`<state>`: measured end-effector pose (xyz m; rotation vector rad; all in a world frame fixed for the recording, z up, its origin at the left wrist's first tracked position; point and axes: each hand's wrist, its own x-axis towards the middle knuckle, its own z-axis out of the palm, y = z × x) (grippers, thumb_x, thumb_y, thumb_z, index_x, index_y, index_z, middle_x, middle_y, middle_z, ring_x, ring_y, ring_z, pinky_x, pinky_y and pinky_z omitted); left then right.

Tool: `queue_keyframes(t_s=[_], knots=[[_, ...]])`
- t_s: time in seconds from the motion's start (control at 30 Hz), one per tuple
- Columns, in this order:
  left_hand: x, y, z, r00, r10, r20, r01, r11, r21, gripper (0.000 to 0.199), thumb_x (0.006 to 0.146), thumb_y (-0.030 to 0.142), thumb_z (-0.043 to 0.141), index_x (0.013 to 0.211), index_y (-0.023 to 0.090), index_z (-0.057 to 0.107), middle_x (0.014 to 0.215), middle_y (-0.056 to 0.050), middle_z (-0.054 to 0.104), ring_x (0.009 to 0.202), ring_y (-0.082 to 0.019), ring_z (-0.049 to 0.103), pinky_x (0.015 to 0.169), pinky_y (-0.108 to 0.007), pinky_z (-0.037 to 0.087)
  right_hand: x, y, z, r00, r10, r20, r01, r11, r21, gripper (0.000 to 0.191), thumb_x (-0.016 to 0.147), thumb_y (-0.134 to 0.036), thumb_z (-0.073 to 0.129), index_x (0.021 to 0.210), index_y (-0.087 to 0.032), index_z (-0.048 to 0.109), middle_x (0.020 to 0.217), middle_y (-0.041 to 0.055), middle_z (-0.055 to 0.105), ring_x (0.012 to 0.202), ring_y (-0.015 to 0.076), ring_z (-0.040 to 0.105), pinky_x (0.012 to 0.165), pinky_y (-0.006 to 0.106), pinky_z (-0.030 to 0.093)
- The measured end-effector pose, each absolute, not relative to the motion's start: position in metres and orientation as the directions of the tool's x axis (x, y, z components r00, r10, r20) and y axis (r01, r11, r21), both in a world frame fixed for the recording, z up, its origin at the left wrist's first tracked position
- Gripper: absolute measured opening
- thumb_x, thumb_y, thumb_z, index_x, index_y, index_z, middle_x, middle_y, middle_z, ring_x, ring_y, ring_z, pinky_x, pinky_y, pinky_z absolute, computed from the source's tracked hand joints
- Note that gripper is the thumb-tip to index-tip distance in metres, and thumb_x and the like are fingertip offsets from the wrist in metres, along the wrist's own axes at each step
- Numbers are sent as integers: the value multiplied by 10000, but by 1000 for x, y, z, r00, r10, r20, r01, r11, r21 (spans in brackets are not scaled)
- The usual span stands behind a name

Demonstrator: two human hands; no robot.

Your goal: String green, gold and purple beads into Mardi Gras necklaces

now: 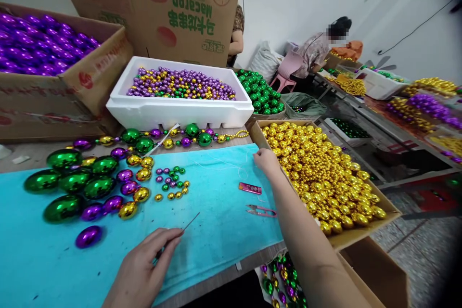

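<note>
My left hand (147, 262) is low over the blue cloth (212, 236), pinching a thin needle (191, 221) that points up and to the right. My right hand (266, 160) reaches to the cloth's far right edge, beside the box of gold beads. Its fingers are closed at the end of a fine white thread (220, 162), which lies in loose loops. Between the hands are a small pink packet (250, 188) and pink-handled thread snips (262, 211). Small purple, green and gold beads (172, 184) lie sorted in short rows. Large green beads (74, 180) and a loose purple bead (89, 237) lie to the left.
A white foam box (180, 111) of small beads stands behind a strung bead garland (186, 142). Cardboard boxes hold purple beads (39, 45) and gold beads (317, 173). Finished strands (281, 279) hang below the table edge. A co-worker (314, 53) sits at another table.
</note>
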<state>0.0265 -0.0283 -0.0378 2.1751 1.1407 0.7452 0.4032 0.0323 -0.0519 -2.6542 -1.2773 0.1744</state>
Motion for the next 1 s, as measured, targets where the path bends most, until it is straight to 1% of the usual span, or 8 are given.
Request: queue_keyframes(t_s=[0.13,0.3,0.43,0.53,0.67,0.77,0.87,1.0], knots=[[26,-27,-38,495,843,213,526,-485,698,242,827,419,515,885,273,700,859,5,717,776,-154,681,669,-191,549,398,33,-60,635,770,-70,734,-628,-259,184,731,-155,559,854,-133,695,934,147,686,888,244,629,742,290,430],[33,-28,-39,488,850,197,530,-468,708,223,836,390,515,888,274,699,850,4,712,769,-150,677,648,-193,545,396,53,-62,707,704,-67,635,-674,-379,282,875,-315,481,964,-110,653,986,158,661,992,250,596,841,342,431],[41,-32,-35,451,861,234,515,-465,720,208,832,362,526,888,258,697,873,-13,705,858,-168,666,713,-221,544,394,76,-67,768,624,-145,497,-723,-479,333,875,-373,536,1072,-110,588,1099,110,601,1002,213,576,872,420,453],[41,-35,-30,400,889,223,513,-419,749,202,823,352,536,885,249,698,885,-25,701,892,-182,654,729,-244,543,394,81,-65,772,600,-211,386,-705,-595,294,880,-326,544,1102,-135,568,1108,84,582,962,188,582,826,394,488],[37,-35,-26,332,933,135,487,-292,823,199,803,352,556,872,235,701,893,-36,697,869,-190,647,699,-262,540,386,69,-49,690,676,-259,229,-543,-808,239,865,-329,551,949,-109,593,888,45,624,705,123,593,599,260,496],[39,-35,-26,260,965,19,404,-126,906,240,796,359,561,932,210,691,900,-49,690,791,-172,644,672,-267,532,358,48,-34,544,796,-265,82,-365,-928,230,748,-350,624,777,-127,579,730,36,628,533,92,532,405,189,363],[47,-34,-26,195,969,-150,254,98,962,343,783,379,564,1047,178,653,840,-58,683,687,-150,624,567,-241,502,312,20,-23,373,890,-264,-58,-261,-964,288,619,-390,698,730,-157,569,656,18,613,487,86,503,351,172,280],[54,-35,-24,147,950,-276,87,266,960,380,747,365,596,1062,159,644,767,-48,658,617,-122,575,466,-189,412,250,-11,-14,233,929,-287,-228,-235,-945,305,572,-401,744,693,-162,598,431,-74,440,358,40,318,333,163,180]])
